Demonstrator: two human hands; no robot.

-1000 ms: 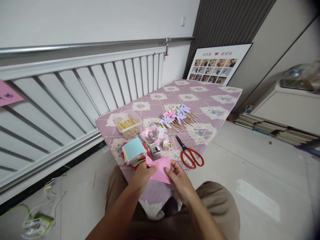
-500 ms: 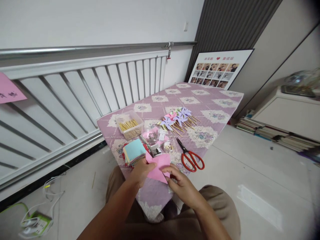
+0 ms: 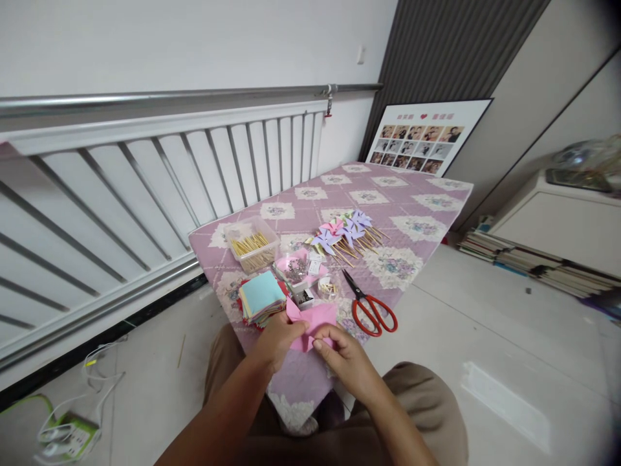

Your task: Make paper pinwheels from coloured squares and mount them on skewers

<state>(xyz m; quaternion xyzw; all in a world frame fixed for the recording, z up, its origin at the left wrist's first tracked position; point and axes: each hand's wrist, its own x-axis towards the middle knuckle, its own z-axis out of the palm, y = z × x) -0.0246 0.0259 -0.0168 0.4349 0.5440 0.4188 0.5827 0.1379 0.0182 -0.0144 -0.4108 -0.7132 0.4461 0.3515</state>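
Over the flowered tablecloth (image 3: 301, 380), I see left hand (image 3: 280, 338) and right hand (image 3: 343, 357) pinch pink paper (image 3: 323, 315): probably light, easily creased, best held by edges.

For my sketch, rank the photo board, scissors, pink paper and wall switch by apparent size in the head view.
1. Photo board
2. Red-handled scissors and pink paper, partly hidden: too close to rank
3. Wall switch
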